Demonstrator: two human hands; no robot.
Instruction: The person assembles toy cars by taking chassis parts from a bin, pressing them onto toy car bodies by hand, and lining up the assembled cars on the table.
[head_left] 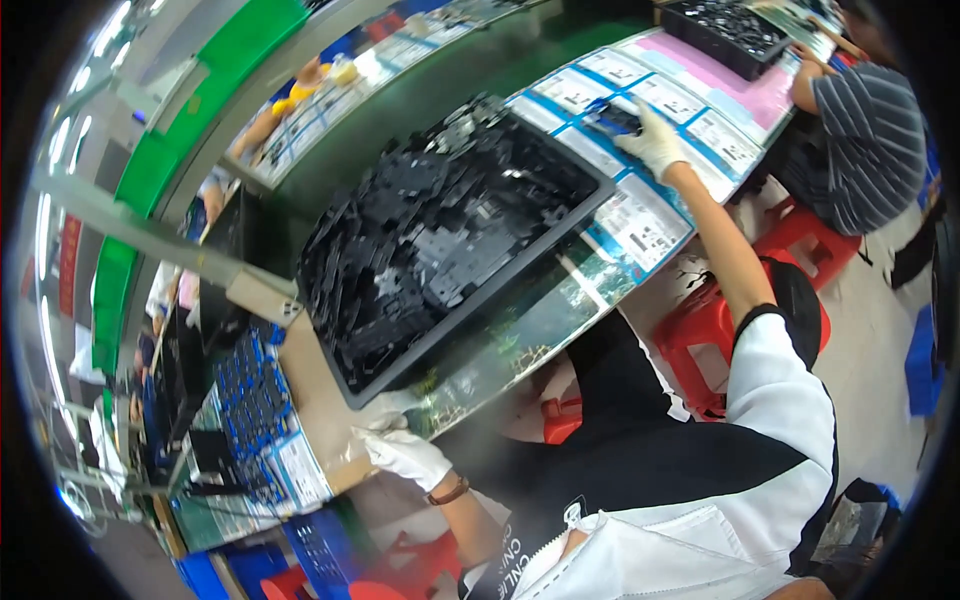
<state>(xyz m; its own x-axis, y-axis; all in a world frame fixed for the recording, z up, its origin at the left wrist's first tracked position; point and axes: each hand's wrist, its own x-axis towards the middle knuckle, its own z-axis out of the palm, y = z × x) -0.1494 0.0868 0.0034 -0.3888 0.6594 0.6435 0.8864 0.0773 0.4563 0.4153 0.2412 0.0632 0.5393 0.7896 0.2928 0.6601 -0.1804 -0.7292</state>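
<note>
My right hand (658,145), in a white glove, is stretched over the printed sheets on the bench to the right. Its thumb and fingers sit around the end of a small blue-and-black part (612,118); the exact kind is not clear. A large black tray (480,312) heaped with dark plastic pieces (430,230) stands tilted across the picture between my arms. Near the tray's lower left corner, my left hand (408,455), also gloved, is at the bench edge with its fingers stretched out and nothing visible in them.
Rows of blue-and-black parts (250,390) lie on the bench at left. Printed sheets (645,215) with blue borders cover the right side. Beyond them are a pink mat (735,85) and a second black tray (725,40), beside a seated person (870,140). Red stools (700,335) stand below.
</note>
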